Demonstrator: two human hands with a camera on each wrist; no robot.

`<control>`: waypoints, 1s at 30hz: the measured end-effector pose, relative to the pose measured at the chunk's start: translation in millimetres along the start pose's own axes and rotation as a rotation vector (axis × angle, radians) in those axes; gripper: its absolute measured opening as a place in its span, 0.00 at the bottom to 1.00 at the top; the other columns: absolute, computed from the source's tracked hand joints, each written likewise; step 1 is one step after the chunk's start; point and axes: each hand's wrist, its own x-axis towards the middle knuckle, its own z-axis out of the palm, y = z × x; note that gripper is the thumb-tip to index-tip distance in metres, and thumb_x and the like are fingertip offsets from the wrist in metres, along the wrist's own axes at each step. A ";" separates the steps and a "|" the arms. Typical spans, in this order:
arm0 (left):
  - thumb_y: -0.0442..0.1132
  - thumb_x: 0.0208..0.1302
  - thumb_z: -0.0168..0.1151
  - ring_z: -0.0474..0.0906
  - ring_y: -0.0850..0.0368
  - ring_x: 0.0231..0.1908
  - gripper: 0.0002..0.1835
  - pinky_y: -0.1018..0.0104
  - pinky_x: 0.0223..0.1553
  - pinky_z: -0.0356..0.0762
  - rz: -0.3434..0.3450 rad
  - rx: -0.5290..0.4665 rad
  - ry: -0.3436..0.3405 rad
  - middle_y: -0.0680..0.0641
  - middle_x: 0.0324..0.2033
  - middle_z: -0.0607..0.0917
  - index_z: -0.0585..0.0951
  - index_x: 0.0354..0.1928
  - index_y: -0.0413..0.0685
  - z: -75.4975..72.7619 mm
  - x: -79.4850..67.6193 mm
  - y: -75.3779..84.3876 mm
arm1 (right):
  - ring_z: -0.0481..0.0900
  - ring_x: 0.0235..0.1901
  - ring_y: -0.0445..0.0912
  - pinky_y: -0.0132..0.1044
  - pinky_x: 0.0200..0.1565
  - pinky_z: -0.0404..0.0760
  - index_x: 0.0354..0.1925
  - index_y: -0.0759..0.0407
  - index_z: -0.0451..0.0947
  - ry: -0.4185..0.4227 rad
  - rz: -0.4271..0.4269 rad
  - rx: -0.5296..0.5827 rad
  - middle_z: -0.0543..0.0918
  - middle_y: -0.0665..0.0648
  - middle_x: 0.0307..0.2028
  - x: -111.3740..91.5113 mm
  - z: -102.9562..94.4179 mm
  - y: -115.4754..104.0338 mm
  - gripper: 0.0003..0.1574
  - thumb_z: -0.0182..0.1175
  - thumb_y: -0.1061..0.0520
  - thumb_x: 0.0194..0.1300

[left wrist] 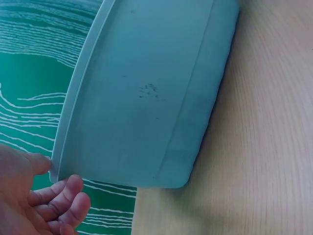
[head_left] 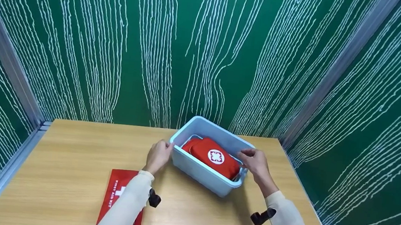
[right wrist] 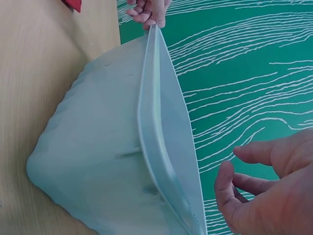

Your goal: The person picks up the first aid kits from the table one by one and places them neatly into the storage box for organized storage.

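Observation:
A light blue plastic bin (head_left: pixel 200 171) stands at an angle near the table's back edge. Inside it lies a red first aid pouch (head_left: pixel 202 153) with a white round emblem, and more red fabric shows at its left end. My left hand (head_left: pixel 158 156) pinches the bin's left corner; the left wrist view shows the thumb on the rim (left wrist: pixel 61 142) and the fingers curled below it. Over the bin's right end hovers my right hand (head_left: pixel 256 164), close to the pouch. In the right wrist view its bent fingers (right wrist: pixel 227 196) and thumb are apart, clear of the rim.
A flat red pouch (head_left: pixel 114 188) printed "FIRST AID KIT" lies on the wooden table (head_left: pixel 71 159), partly under my left forearm. Green panels with white wavy lines (head_left: pixel 155 49) enclose the table behind and at both sides, joined by metal posts (head_left: pixel 336 74).

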 end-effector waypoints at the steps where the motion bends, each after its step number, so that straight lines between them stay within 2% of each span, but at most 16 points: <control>1: 0.47 0.72 0.55 0.71 0.55 0.27 0.14 0.66 0.27 0.65 0.001 0.003 0.003 0.49 0.24 0.75 0.78 0.34 0.44 0.2 0.1 0.2 | 0.76 0.50 0.56 0.47 0.50 0.81 0.58 0.67 0.73 0.003 0.000 0.000 0.77 0.66 0.53 -1.8 -0.9 1.1 0.24 0.60 0.56 0.68; 8: 0.47 0.73 0.54 0.70 0.56 0.27 0.14 0.66 0.27 0.64 -0.008 -0.007 -0.006 0.50 0.23 0.73 0.77 0.33 0.44 0.8 -0.8 0.4 | 0.77 0.46 0.57 0.37 0.39 0.83 0.56 0.67 0.76 0.034 -0.042 0.036 0.79 0.64 0.48 -15.3 -9.8 16.4 0.23 0.62 0.55 0.67; 13: 0.47 0.73 0.53 0.70 0.55 0.28 0.15 0.66 0.28 0.65 -0.014 -0.015 -0.007 0.49 0.25 0.73 0.78 0.34 0.44 0.4 -1.5 0.1 | 0.78 0.37 0.47 0.35 0.33 0.81 0.53 0.71 0.76 0.097 -0.070 0.105 0.82 0.59 0.39 -22.3 -19.7 34.0 0.22 0.61 0.56 0.68; 15: 0.47 0.74 0.52 0.71 0.55 0.28 0.14 0.66 0.28 0.65 -0.021 -0.019 -0.015 0.49 0.25 0.73 0.78 0.35 0.44 0.2 -1.6 -0.3 | 0.76 0.35 0.44 0.34 0.32 0.81 0.53 0.72 0.75 0.113 -0.060 0.128 0.81 0.57 0.37 -25.4 -23.9 41.4 0.22 0.60 0.56 0.68; 21: 0.48 0.74 0.51 0.72 0.55 0.30 0.15 0.67 0.29 0.66 -0.035 -0.032 -0.030 0.48 0.28 0.74 0.78 0.40 0.43 -0.2 -2.8 -1.7 | 0.76 0.34 0.44 0.33 0.30 0.80 0.53 0.71 0.73 0.125 -0.014 0.183 0.78 0.55 0.34 -31.2 -29.9 60.2 0.21 0.58 0.56 0.70; 30: 0.48 0.74 0.51 0.72 0.55 0.29 0.15 0.66 0.29 0.67 -0.026 -0.024 -0.026 0.48 0.27 0.76 0.78 0.39 0.45 0.3 -3.9 -3.4 | 0.76 0.32 0.43 0.32 0.29 0.80 0.53 0.70 0.71 0.116 0.012 0.189 0.77 0.54 0.33 -33.8 -26.6 70.6 0.21 0.58 0.56 0.70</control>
